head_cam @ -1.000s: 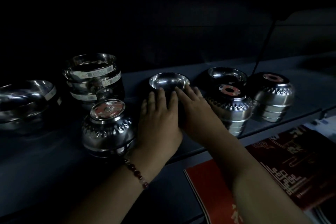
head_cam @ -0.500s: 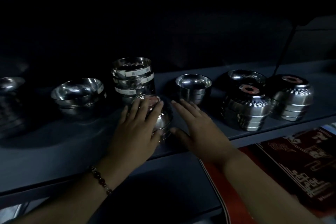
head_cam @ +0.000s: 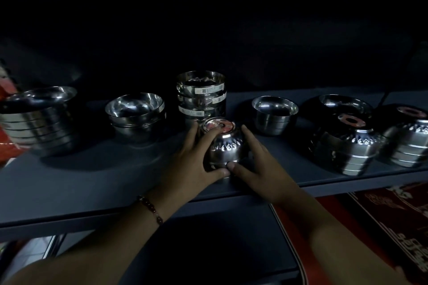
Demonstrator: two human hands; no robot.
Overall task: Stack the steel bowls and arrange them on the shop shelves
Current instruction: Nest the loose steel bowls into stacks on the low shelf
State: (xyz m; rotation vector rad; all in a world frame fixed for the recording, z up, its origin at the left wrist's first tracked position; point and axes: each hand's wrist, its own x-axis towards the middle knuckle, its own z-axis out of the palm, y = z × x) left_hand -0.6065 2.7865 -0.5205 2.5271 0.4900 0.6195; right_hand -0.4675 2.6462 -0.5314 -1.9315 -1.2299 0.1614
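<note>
Nearest the camera, two forearms reach up over the front edge of the grey shelf [head_cam: 69, 192], the left one wearing a bead bracelet [head_cam: 150, 209]. Both hands meet around one upside-down patterned bowl stack [head_cam: 223, 146] that sits close to the shelf's front edge, roughly midway along it. The left hand [head_cam: 192, 159] cups its left flank, fingers curled over the top rim of the base and thumb along the bottom edge; the right hand [head_cam: 257, 164] wraps the right flank, fingers running up the side and thumb tip meeting the left thumb in front. The stack lies directly between the palms, its axis upright, equally near to either hand, so any lift or slide would be a two-handed one.

Just behind it stands a tall stack of labelled bowls [head_cam: 201, 99], with an upright small bowl [head_cam: 274, 113] to the right and wider bowl piles further left and right.

Half a second ago only the left hand rested on this stack while the right hovered open beside it; now both grip it.
</note>
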